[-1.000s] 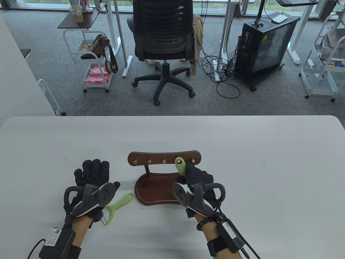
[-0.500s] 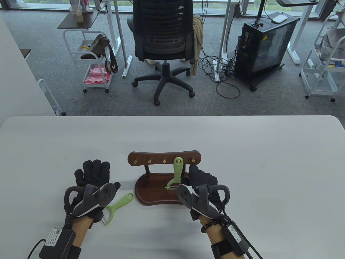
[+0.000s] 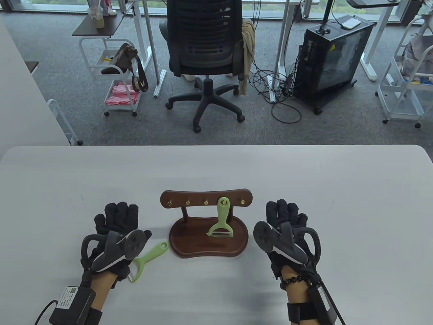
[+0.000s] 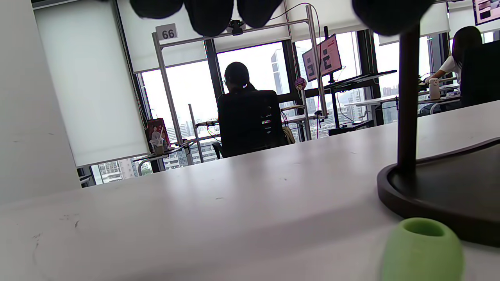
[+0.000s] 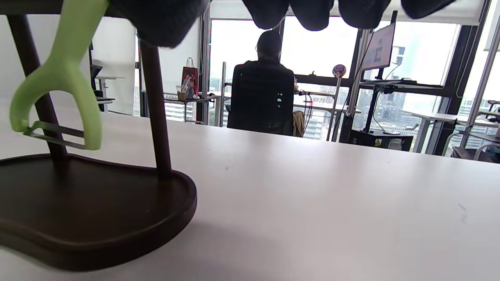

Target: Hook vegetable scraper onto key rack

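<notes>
A green vegetable scraper [image 3: 221,220] hangs by its handle hole from a brass hook on the dark wooden key rack [image 3: 206,198], blade end above the rack's base [image 3: 189,242]. It also shows in the right wrist view [image 5: 58,84]. A second green scraper [image 3: 147,259] lies flat on the table beside my left hand; its handle tip shows in the left wrist view [image 4: 422,249]. My left hand [image 3: 116,216] rests flat and open on the table, left of the rack. My right hand [image 3: 287,213] rests flat and open on the table, right of the rack, holding nothing.
The white table [image 3: 338,189] has its far edge behind the rack. Beyond it stand an office chair [image 3: 206,50], a black computer case [image 3: 331,57] and white carts [image 3: 118,81]. Three other brass hooks [image 3: 187,202] on the rack are bare.
My right hand let go of the scraper, now hanging on the hook, and drew back to the right onto the table. My left hand has not moved.
</notes>
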Motion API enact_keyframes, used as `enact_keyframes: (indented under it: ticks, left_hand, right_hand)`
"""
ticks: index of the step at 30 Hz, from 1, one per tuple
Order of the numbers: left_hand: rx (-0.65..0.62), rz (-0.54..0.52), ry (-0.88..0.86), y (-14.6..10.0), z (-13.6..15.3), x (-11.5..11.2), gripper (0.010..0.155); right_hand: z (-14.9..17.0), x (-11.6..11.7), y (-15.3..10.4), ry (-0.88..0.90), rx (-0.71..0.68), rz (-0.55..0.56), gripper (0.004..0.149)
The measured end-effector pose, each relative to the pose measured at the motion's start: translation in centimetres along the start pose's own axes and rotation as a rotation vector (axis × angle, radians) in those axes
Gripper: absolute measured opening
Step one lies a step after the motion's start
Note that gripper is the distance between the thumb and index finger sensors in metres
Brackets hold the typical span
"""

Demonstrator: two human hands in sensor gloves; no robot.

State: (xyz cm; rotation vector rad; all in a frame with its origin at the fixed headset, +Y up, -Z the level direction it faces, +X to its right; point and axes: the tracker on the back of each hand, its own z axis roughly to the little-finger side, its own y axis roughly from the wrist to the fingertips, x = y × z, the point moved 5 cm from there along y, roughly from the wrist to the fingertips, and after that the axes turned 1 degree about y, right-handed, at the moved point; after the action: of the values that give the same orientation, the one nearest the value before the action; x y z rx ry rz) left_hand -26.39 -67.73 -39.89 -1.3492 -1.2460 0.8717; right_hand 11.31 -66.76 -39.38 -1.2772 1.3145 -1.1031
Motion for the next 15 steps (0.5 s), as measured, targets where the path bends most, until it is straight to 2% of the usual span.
enact_keyframes:
  ticks: [2,6,11,15]
  left_hand:
    - [-0.002,0.013,-0.004,0.0,-0.1,-0.2,0.083]
    - [-0.011,0.043,-0.011,0.0,-0.4,-0.7,0.083]
    - [-0.026,0.096,-0.006,0.2,-0.8,-1.4,0.083]
    - [-0.058,0.204,-0.053,0.2,-1.5,-3.3,0.084]
  right_hand:
    - [0.7,1.0,0.2,0.029,-0.013,-0.101,0.082]
    - [1.9,2.2,0.2,0.118,0.01,-0.187,0.087]
    - [2.2,2.2,0.2,0.121,0.018,-0.187,0.086]
    - [1.9,2.0,0.1,0.097,0.009,-0.177,0.084]
